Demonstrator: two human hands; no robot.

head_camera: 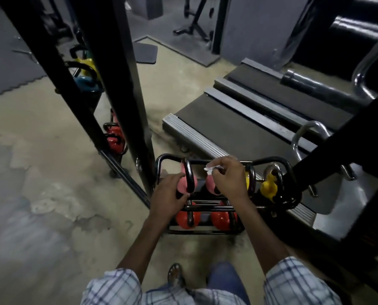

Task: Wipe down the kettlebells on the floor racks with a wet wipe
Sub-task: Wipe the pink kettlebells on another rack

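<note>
Pink kettlebells up top, red kettlebells underneath, one yellow kettlebell, all on a black rack. White wipe. Sleeves are plaid, white crossed with blue. Blue jeans. Floor is blotchy beige.

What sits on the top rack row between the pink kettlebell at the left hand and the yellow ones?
A second pink kettlebell, mostly hidden by the right hand pinching a white wet wipe; head view.
</note>
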